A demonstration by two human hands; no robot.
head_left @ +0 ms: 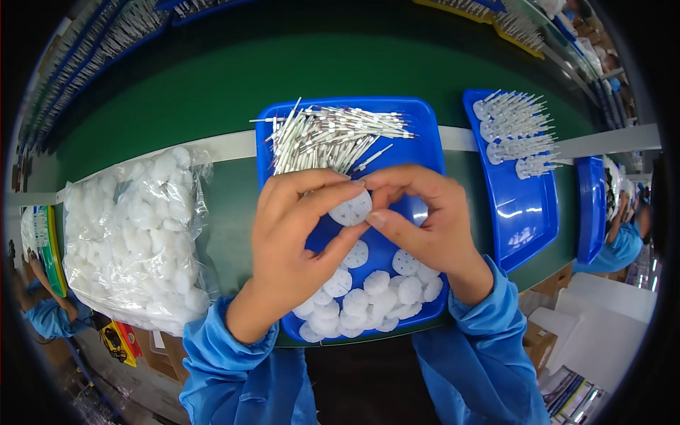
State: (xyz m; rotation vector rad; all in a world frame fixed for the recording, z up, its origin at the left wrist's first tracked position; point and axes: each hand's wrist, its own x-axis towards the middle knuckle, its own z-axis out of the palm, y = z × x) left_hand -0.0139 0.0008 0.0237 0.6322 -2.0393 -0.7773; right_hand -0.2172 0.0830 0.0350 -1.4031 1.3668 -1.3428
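Observation:
My left hand (301,237) pinches a round white plastic disc (352,208) with small slits in its face, thumb below and fingertips above. The thumb and bent fingers of my right hand (418,219) close in at the disc's right edge; whatever they grip is hidden. Both hands are over a blue tray (432,134). Behind them in the tray lies a loose pile of thin white sticks (333,134) with small dark reddish parts. More white discs (382,297) are heaped in the tray's near end.
To the left lies a clear plastic bag (134,234) full of white pieces. Another blue tray (524,219) on the right holds rows of discs with sticks standing in them (517,131). A pale strip (230,145) crosses the green table. Co-workers' blue sleeves (616,248) show at both sides.

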